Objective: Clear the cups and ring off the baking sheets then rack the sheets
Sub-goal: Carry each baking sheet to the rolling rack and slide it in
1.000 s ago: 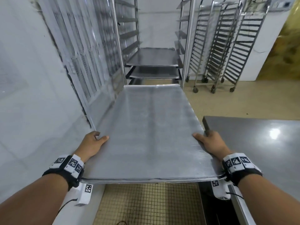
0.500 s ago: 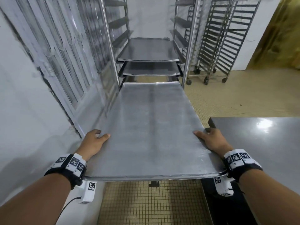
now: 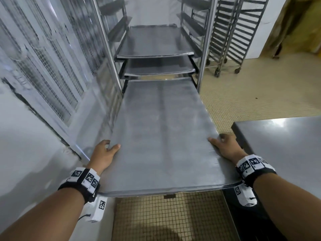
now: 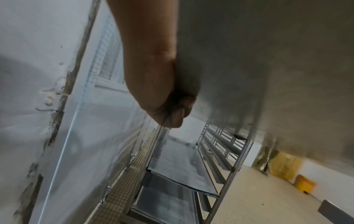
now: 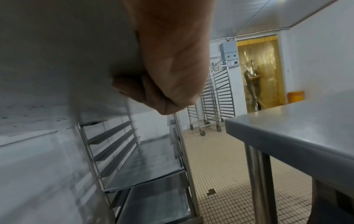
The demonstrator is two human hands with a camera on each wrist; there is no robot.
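Fingers of both hands hidden beneath baking sheet [image 3: 161, 136]; grip unclear.

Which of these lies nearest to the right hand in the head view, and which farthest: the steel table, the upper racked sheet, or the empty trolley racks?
From the right hand, which grips the carried baking sheet:
1. Steel table, just to its right, its corner beside the knuckles.
2. Upper racked sheet, ahead and to the left, in the near rack.
3. Empty trolley racks, farthest, by the back wall.
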